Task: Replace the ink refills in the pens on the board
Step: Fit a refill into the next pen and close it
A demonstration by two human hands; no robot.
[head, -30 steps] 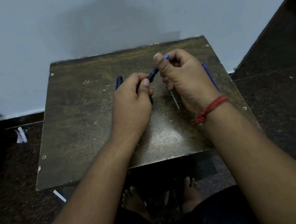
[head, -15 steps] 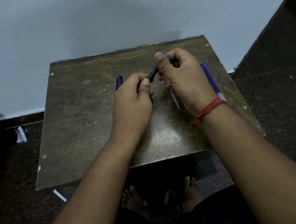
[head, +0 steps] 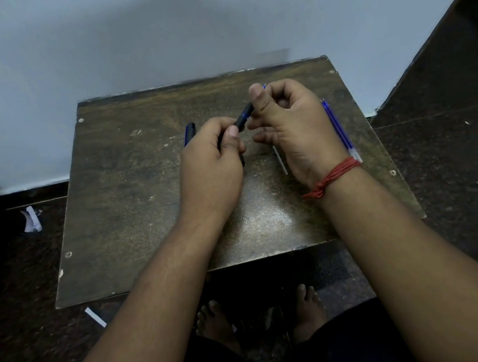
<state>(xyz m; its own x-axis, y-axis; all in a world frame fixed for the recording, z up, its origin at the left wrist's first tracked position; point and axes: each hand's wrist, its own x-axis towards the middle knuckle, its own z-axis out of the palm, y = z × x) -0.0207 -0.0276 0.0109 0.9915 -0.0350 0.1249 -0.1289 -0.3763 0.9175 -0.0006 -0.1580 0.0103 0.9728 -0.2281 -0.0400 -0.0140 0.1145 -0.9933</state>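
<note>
Both hands over mid-board [head: 129, 203], clamped on one pen [head: 243, 118]: left hand [head: 213, 166] grips the dark barrel, right hand [head: 295, 129] pinches the blue tip end. Second pen [head: 190, 132] lies just beyond the left hand. Blue refills [head: 340, 130] right of the right hand, clear refill [head: 279, 159] between the hands.

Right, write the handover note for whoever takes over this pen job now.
Left hand: closed on the dark barrel of the held pen.
Right hand: pinching the same pen's front end, blue tip peeking past the thumb.
On the board: a second pen left of the hands, two blue refills along the right edge, one thin pale refill by the right palm, probably a used one.
Done: apparently one refill pulled; hard to confirm.
Left: finish the held pen, then do the other pen.
</note>
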